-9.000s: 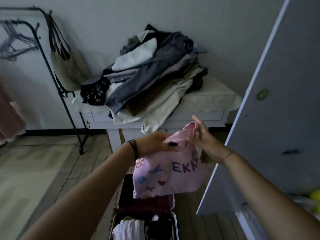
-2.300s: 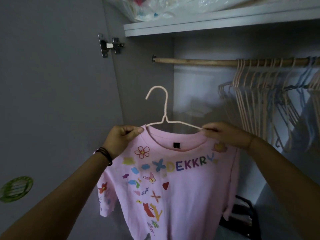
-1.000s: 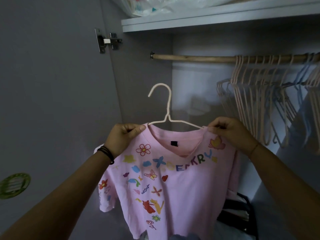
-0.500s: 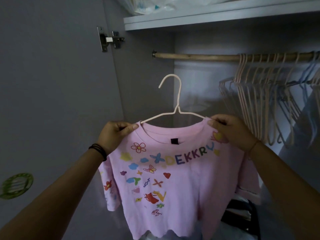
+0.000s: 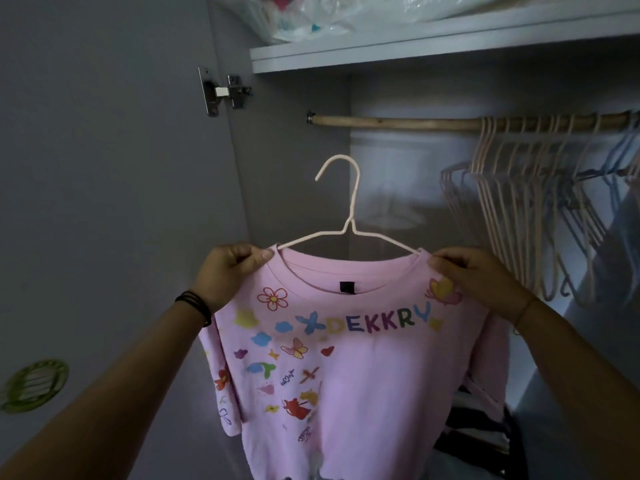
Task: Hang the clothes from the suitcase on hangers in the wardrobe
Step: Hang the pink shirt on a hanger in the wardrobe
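A pink T-shirt (image 5: 363,368) with bright flowers, butterflies and the letters DEKKRY hangs on a thin white hanger (image 5: 350,216). The shirt is held up in front of the open wardrobe, below the wooden rod (image 5: 398,122). The hanger's hook points up and does not touch the rod.

The left grip (image 5: 228,271) pinches the shirt's left shoulder, right by the collar. The right grip (image 5: 474,275) pinches the other shoulder the same way. Both have their fingers curled on the cloth. Dark bands (image 5: 195,304) sit on the left wrist.

A bunch of bare hangers (image 5: 512,209), pink and blue, hangs on the right part of the rod. Above the rod is a white shelf (image 5: 415,46) with plastic bags (image 5: 329,15) on it. The open door (image 5: 104,168) is on the left, with a metal hinge (image 5: 223,91) near its top and a round green sticker (image 5: 34,384) lower down. Some dark things lie low in the wardrobe, behind the shirt, but I cannot tell what they are.
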### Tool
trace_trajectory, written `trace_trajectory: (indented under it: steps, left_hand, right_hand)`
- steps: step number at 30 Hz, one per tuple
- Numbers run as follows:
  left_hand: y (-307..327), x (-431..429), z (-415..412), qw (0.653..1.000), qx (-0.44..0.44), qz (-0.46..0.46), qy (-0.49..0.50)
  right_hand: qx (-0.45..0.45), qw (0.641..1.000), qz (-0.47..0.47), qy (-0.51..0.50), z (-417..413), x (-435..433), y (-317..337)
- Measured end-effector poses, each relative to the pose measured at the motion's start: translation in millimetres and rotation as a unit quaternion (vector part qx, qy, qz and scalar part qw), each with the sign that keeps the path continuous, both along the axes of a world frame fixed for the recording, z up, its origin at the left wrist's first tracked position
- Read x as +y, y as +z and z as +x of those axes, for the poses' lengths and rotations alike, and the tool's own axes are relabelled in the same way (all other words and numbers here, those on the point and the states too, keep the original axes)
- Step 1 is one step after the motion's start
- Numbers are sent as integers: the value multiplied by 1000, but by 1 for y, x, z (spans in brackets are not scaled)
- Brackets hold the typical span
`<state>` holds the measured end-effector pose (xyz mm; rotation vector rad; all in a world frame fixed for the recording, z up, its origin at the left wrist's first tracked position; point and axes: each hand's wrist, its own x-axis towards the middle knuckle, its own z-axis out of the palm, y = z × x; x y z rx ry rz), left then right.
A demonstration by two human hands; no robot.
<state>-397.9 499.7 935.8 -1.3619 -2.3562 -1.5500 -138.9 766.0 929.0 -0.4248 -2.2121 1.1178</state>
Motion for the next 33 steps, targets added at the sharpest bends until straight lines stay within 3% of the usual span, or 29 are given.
trace_trajectory:
  steps: [7,11,14,17,20,22,27,33]
  left_hand:
    - [1,19,-4,1000,-16,-17,-11]
    - [-10,39,-2,997,51,-32,50]
    - [-7,62,32,999,-2,30,44]
    - [-3,91,81,993,-93,3,-72]
    - [-3,115,112,973,-190,-9,-133]
    - [-1,127,120,965,-218,-7,-146]
    - [9,136,117,908,-372,68,-181]
    - [19,137,84,881,-435,71,-173]
  right_hand:
    - [-22,993,-112,20,8,0,-1]
    - [-9,981,-192,0,26,1,-1]
    - [33,945,-324,18,24,-12,-5]
    - [26,919,-393,31,10,-31,-12]
    - [28,921,-388,32,-1,-48,-13]
    - [81,918,-386,40,-8,-63,-15]
    - [115,952,-281,-26,-29,-80,-14]
    - [102,967,-231,-32,-38,-94,-15]
